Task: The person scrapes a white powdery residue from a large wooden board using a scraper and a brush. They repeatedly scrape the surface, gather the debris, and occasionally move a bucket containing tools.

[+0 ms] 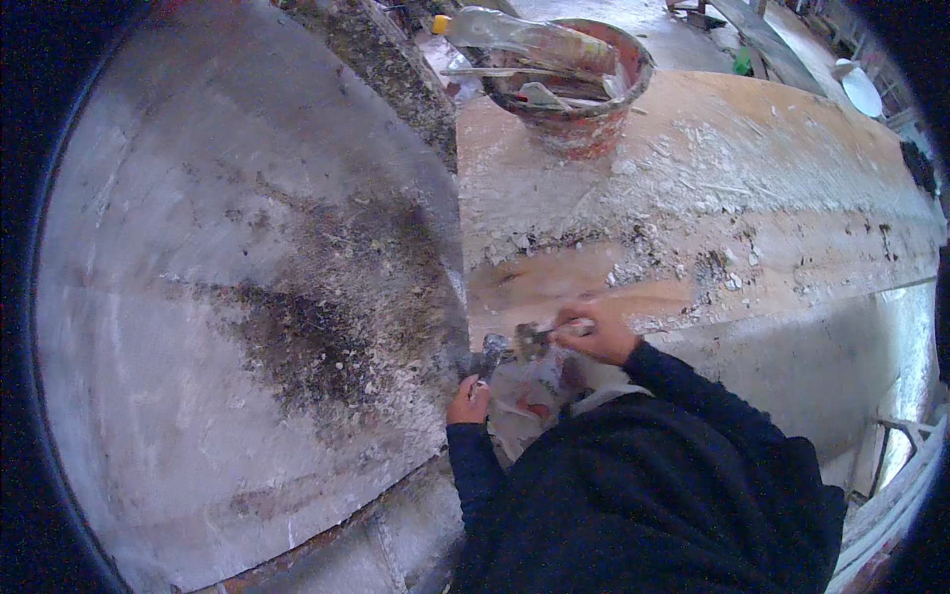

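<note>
No labels or signs readable here tbh. Closest thing to a package is the clear plastic bottle (pixel 495 27) w/ a yellow cap, lying tilted across the rim of the red bucket (pixel 584 124) at the top, on the far end of the wooden board (pixel 792 168). Bucket's crusted w/ white stuff and has a few tools stuck in it, can't tell which exactly.

Right hand (pixel 594 335) is closed around a small scraper-type tool (pixel 534 337), tip pointing left, right at the near edge of the board next to the wall. Left hand (pixel 467 401) is lower, fingers curled on a small grey thing, too blurry to ID. Between the hands there's a crumpled whitish bag or rag (pixel 534 391) w/ a red spot.

Left side is all curved grey wall (pixel 218 297) w/ a dark mouldy patch (pixel 317 337). Board is covered in white flakes & crumbs (pixel 693 262). The person's dark sleeves and torso block the lower middle.
</note>
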Demonstrator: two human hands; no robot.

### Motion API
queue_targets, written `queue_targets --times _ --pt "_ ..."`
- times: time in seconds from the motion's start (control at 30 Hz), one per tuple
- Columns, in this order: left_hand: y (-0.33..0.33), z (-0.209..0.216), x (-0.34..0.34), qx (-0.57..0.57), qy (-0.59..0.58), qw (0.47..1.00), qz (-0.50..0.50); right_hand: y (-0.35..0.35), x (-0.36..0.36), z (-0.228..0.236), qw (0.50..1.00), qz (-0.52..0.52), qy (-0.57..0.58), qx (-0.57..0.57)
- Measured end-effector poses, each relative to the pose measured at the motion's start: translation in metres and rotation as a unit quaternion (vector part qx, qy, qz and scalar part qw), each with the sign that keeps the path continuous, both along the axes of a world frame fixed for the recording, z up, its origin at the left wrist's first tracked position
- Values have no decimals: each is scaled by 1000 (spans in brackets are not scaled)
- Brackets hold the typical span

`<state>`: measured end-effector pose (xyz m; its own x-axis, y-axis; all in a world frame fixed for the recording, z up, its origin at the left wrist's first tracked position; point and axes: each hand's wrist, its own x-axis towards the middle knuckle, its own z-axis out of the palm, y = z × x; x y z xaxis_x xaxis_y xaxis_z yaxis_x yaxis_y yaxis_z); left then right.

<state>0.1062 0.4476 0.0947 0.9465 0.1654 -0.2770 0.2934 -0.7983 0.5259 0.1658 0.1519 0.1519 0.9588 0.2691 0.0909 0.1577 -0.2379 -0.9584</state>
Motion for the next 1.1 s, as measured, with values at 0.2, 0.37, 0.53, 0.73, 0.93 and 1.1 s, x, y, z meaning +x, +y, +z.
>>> queue_targets --times 0.2,0.37,0.53,0.73,0.93,1.1 --pt "5 -10 0 -53 1 999 11 -27 -5 -10 994 2 99 -51" --pt "-12 -6 4 -92 -7 995 -27 -138 -41 28 970 -116 142 -160" --pt "-4 -30 3 -80 26 992 -94 -181 -51 71 909 -222 -4 -352" --pt "-48 -2 11 -161 13 965 -209 -113 -53 37 971 -187 71 -131" --pt "-58 -6 13 -168 -24 945 -281 -120 -57 4 980 -149 98 -94" --pt "-77 10 14 -156 55 938 -304 -180 -71 38 916 -256 63 -301"
